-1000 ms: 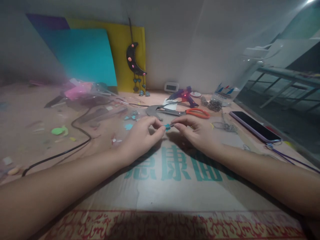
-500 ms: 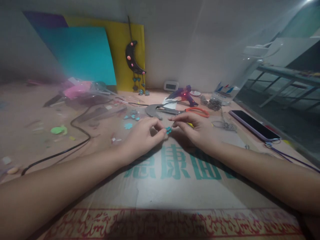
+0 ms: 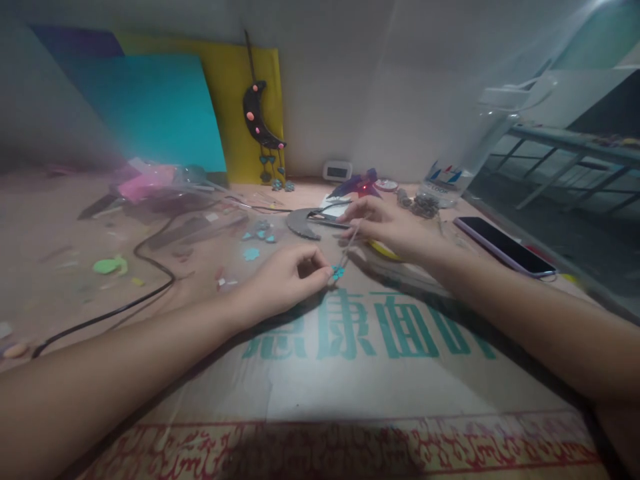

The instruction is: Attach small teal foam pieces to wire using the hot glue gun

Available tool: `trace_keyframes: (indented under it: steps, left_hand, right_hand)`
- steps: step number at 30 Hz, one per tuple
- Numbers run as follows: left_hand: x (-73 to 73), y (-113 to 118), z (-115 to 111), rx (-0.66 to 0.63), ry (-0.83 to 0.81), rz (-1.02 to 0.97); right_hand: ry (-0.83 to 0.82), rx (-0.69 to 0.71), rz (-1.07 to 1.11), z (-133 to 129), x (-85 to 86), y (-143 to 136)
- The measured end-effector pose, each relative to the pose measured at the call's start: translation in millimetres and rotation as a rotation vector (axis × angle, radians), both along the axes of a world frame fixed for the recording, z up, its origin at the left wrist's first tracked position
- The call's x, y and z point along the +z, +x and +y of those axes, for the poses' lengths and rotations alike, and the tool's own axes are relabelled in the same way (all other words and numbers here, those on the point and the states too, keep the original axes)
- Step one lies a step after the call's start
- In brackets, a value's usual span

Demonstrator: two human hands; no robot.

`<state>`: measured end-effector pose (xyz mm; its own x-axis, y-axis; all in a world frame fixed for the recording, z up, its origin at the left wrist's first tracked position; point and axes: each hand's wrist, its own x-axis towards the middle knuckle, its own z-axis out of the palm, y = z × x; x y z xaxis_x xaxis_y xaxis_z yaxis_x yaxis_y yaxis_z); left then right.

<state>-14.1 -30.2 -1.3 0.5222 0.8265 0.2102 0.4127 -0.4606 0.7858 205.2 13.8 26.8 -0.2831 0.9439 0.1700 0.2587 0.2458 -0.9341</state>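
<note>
On the cardboard, near its middle, the L hand (image 3: 283, 280) pinches a small blue flower (image 3: 339, 272) btwn thumb & fingertips, just above the printed green characters (image 3: 405, 327). R hand (image 3: 383, 227) is raised a bit higher & farther back, thumb & fingers closed on a thin string (image 3: 350, 245) that slants down to the flower. Grey crescent (image 3: 300, 223) lies flat behind the hands, w/ a yellow thing (image 3: 384, 251) partly hidden under the R hand; can't tell what it is. More blue bits (image 3: 261, 233) & a loose blue flower shape (image 3: 251, 254) lie L of the crescent. Glue gun (image 3: 364, 185) w/ a red light sits at the back, nr a small white digital display (image 3: 337, 171). Dark moon ornament (image 3: 256, 117) w/ pink dots is up against the yellow sheet (image 3: 235, 87). Phone (image 3: 504, 245) lies on the R, nr the clear plastic jug (image 3: 445, 183); black cord (image 3: 120, 308) curves along on the L.
</note>
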Motion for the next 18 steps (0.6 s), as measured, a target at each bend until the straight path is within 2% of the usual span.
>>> trace_keyframes:
  steps: [3, 5, 8, 10, 12, 14, 16, 18]
  left_hand:
    - [-3.1, -1.2, 2.9, 0.010, -0.057, -0.042]
    - [-4.3, -1.5, 4.7, 0.029, -0.069, -0.058]
    - [-3.7, -1.2, 5.4, 0.037, -0.071, -0.047]
    - [-2.2, -0.8, 4.7, 0.018, -0.074, -0.042]
    - [-0.9, -0.6, 3.6, -0.005, -0.078, -0.047]
    - [-0.2, -0.6, 2.7, -0.018, -0.078, -0.055]
    - [-0.1, -0.7, 2.3, -0.019, -0.068, -0.057]
    - [-0.5, -0.8, 2.3, -0.007, -0.065, -0.056]
  right_hand:
    - [-0.187, -0.059, 0.026, 10.3, 25.7, 24.9]
    - [-0.260, -0.038, -0.087, 13.0, 44.5, 41.6]
    - [-0.165, -0.109, -0.297, 15.3, 70.6, 52.7]
    - [-0.053, -0.120, -0.416, 17.5, 85.4, 45.5]
    - [0.119, -0.117, -0.438, 21.7, 96.0, 28.5]
    - [0.269, -0.061, -0.319, 28.1, 99.4, 7.7]
    - [0.159, 0.126, -0.258, 35.7, 93.7, -9.6]
    - [-0.016, 0.198, -0.431, 41.7, 81.1, -18.8]
